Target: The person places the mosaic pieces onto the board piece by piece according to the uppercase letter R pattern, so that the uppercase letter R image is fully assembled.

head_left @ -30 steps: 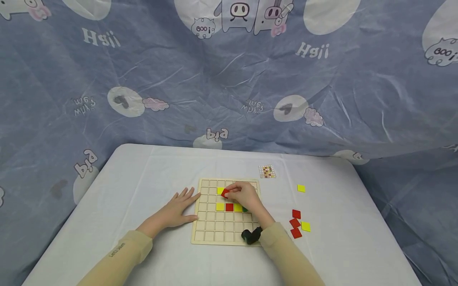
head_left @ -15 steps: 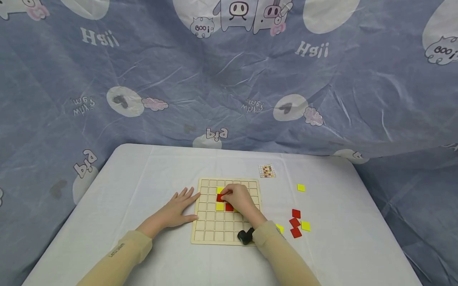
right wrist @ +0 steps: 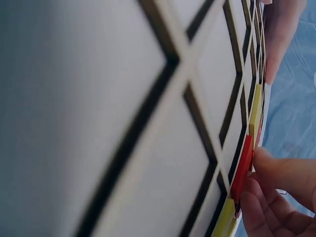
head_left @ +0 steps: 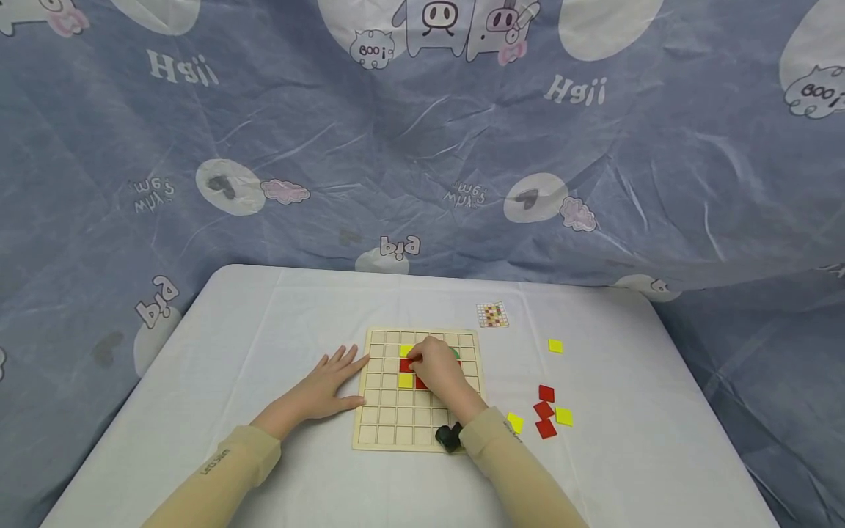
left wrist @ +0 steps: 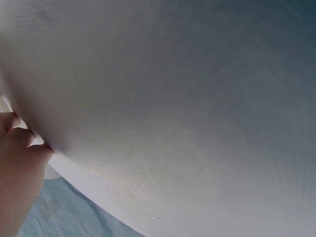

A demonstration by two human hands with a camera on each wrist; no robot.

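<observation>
A square wooden grid board (head_left: 389,418) lies on the table. My left hand (head_left: 320,392) rests at its left edge, fingers spread; in the left wrist view, the fingers (left wrist: 32,143) touch down at the edge of the white surface. Over the board's upper middle, my right hand (head_left: 441,370) has its thumb and fingertips on the right side of a red square tile (head_left: 405,365), which lies flat in a cell. Yellow tiles sit directly above (head_left: 406,350) and below (head_left: 405,380) it. A second red tile (head_left: 421,383) and a green piece (head_left: 455,353) are partly hidden by the hand.
Right of the board lie several loose red tiles (head_left: 544,410) and yellow tiles (head_left: 563,416); one yellow tile (head_left: 515,422) is beside the right sleeve. A small printed pattern card (head_left: 492,314) lies beyond the board. A black device (head_left: 449,438) shows by the right wrist.
My right hand has moved slightly left and lowered the red tile, tilted at first, flat into the cell between two yellow tiles. My left hand has stayed in place.
</observation>
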